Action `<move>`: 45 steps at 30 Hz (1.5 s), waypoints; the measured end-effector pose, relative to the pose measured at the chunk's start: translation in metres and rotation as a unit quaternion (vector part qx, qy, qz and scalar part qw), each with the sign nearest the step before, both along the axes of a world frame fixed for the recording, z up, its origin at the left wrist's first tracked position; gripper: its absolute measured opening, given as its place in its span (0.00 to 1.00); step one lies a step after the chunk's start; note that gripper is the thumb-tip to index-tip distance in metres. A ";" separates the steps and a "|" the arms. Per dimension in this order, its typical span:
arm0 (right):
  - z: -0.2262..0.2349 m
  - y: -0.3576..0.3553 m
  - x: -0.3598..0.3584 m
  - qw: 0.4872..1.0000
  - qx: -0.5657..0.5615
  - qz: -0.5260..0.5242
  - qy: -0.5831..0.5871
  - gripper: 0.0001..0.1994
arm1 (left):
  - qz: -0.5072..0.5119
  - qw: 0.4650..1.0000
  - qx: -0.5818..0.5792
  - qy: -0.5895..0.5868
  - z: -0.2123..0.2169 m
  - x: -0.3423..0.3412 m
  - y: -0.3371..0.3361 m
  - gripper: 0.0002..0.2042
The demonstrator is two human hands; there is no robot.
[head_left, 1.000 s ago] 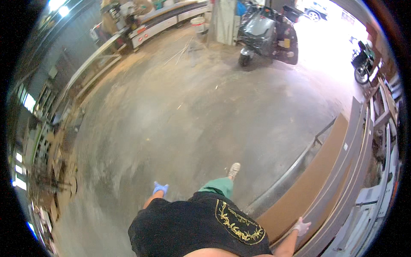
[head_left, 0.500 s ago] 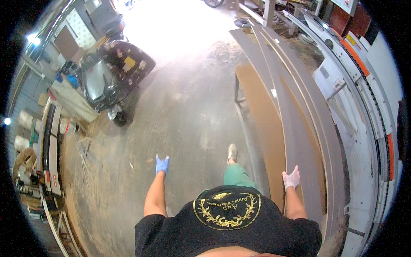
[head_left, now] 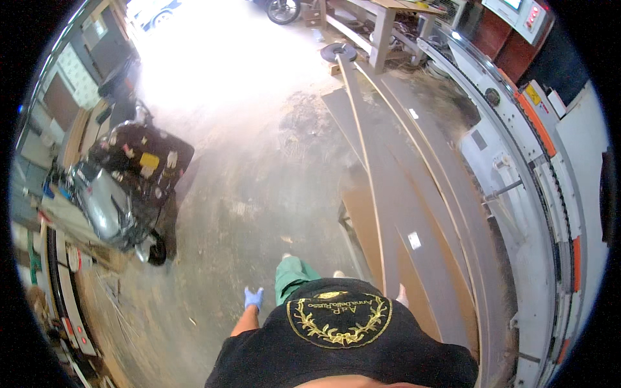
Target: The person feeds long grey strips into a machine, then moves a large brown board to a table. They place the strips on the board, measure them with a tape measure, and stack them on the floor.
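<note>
My left hand (head_left: 253, 298), in a blue glove, hangs over the concrete floor with thumb and fingers apart and nothing in it. My right hand (head_left: 402, 295), in a whitish glove, is at the near part of a long grey board (head_left: 378, 194) and appears to grip its edge. My shirt hides much of that hand. The board has a pale edge and lies slantwise across other long grey boards (head_left: 446, 194). Beneath them a brown panel (head_left: 365, 220) shows on a low support.
A scooter (head_left: 103, 200) with a dark, sticker-covered panel (head_left: 145, 158) stands at the left. Along the right runs a long white machine (head_left: 517, 213) with orange strips. A wooden workbench (head_left: 381, 26) and a dark coil (head_left: 338, 52) are at the far end.
I have stepped forward, and the scooter and boards sit lower in view. The pale-edged grey board has shifted left over the others with my right hand, which has come closer to my body.
</note>
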State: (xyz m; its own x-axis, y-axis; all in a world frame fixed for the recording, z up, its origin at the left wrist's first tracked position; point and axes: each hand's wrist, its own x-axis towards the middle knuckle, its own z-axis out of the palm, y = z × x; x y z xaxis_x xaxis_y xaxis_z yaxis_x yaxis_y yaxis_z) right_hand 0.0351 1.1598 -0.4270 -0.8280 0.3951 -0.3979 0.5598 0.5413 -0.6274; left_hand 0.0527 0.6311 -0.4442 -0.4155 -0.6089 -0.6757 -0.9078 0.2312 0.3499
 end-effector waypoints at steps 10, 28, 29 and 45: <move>0.183 -0.239 -0.370 1.000 -0.009 -0.002 0.030 0.36 | -0.024 0.957 0.253 0.139 0.053 -0.408 -0.121 0.34; 0.257 -0.315 -0.880 0.993 0.033 0.093 0.061 0.39 | -0.224 0.833 0.494 0.109 0.191 -1.006 0.065 0.24; 0.269 -0.309 -0.909 0.993 0.029 0.091 0.070 0.39 | -0.222 0.826 0.507 0.109 0.206 -1.038 0.073 0.25; 0.334 -0.184 -1.122 0.970 0.239 -0.016 0.034 0.34 | -0.251 0.694 0.655 0.166 0.256 -1.548 0.115 0.18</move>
State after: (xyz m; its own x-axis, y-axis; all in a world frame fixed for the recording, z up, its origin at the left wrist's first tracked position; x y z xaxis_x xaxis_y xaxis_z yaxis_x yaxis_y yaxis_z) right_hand -1.0868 0.9755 -0.0935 -0.8306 0.5462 -0.1083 0.5466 0.7627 -0.3456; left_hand -1.4957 0.7463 -0.1879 -0.6186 0.7135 -0.3289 -0.6466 -0.2246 0.7290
